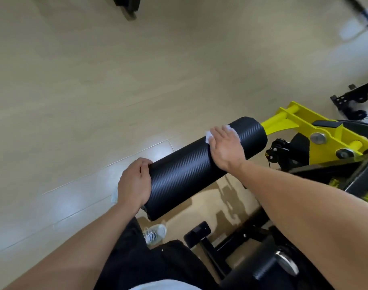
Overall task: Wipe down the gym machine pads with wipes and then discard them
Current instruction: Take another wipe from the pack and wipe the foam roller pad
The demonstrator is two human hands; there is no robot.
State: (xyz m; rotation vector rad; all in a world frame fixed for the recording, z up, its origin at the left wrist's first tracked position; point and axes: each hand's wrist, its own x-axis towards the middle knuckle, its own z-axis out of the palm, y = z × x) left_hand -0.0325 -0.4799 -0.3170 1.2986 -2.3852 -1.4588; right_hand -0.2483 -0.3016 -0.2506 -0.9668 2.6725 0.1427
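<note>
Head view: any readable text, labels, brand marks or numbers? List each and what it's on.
None readable.
Black roller pad: woven texture only, no print.
Yellow machine frame: no legible label; a small yellow sticker on the black bracket beside it is too small to read.
White wipe under the right hand: blank.

No lettering, brand, number or sign is showing legibly anywhere: the black roller pad is showing only a woven texture, and the yellow frame beside it is carrying no readable markings.
</note>
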